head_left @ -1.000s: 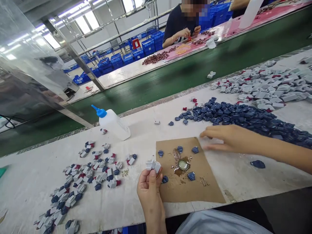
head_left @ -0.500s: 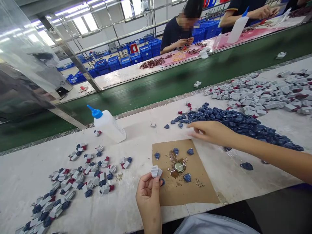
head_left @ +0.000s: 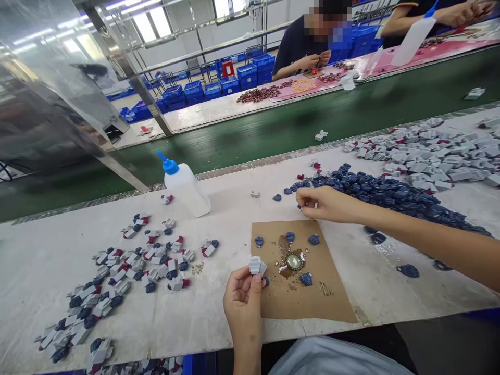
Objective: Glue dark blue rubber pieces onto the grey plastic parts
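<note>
My left hand (head_left: 242,302) pinches a small white plastic part (head_left: 255,265) at the left edge of a brown cardboard sheet (head_left: 312,302). A metal bottle cap (head_left: 294,261) in a glue stain and a few blue parts lie on the sheet. My right hand (head_left: 326,203) reaches across above the sheet. Its fingers are closed in a pinch at the near edge of a long pile of blue plastic parts (head_left: 390,195). What the pinch holds is too small to see.
A glue bottle with a blue nozzle (head_left: 183,185) lies tilted on the white table. Assembled white, blue and red pieces (head_left: 128,271) are scattered at the left. A pile of white parts (head_left: 429,151) lies far right. A green conveyor belt (head_left: 273,130) runs behind, with other people working beyond it.
My right hand drew in from flat near the cardboard's top corner toward the blue pile and closed into a pinch. My left hand kept holding the white part.
</note>
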Tool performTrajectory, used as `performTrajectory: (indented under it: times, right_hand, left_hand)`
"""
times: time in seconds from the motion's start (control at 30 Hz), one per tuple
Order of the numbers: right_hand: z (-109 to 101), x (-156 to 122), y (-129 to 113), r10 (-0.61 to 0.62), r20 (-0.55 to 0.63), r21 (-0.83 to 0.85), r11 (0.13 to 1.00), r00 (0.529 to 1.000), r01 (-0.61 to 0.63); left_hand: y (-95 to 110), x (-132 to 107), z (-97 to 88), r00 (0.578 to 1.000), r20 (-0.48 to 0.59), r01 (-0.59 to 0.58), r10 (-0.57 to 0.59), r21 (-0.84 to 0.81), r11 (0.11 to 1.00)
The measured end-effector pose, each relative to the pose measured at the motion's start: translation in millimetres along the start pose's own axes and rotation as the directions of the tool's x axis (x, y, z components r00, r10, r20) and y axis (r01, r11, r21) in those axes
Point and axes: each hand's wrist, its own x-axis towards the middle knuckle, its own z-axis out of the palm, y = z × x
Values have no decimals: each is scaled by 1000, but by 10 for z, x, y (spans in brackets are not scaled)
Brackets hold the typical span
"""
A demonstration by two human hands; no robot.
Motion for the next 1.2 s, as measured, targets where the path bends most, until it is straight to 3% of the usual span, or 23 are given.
performTrajectory:
  times: [0.17, 0.33, 0.47, 0.6, 0.67, 0.77, 0.87, 1.07, 1.2]
  right_hand:
    - [256, -426, -315, -158, -7, 255, 955, 987, 155]
    - [637, -651, -423, -357, -172, 109, 919, 918, 378]
    - [668, -629, -452, -394, -198, 85, 905, 897, 417]
    - [418, -576, -635, -202, -227, 401, 872, 953, 280]
    - [304, -564, -752, -101, -181, 567, 802, 978, 188]
    - [241, -561, -874, -79, -120, 721, 678, 990, 141]
    - [257, -569, -913, -79, -92, 762, 636, 993, 121]
    - [225, -571, -909, -105, -72, 716, 687, 992, 125]
    - [212, -556, -898, -159, 101, 753, 657, 982, 29]
  left_hand:
    - [0, 24, -36, 999, 42, 20, -21, 18, 1000]
    - [18, -32, -37, 999, 5, 42, -42, -19, 999]
    - [55, -124, 1, 999, -13, 32, -32, -59, 998]
    - [84, -177, 41, 998, 36, 48, -45, -84, 995]
    - [94, -200, 68, 994, 75, 90, -81, -118, 989]
    - [112, -239, 103, 982, 132, 158, -136, -173, 972]
    - [137, -268, 114, 973, 160, 197, -166, -202, 959]
    - [161, -259, 80, 967, 180, 221, -183, -222, 950]
    - [158, -255, 45, 966, 217, 184, -140, -198, 963]
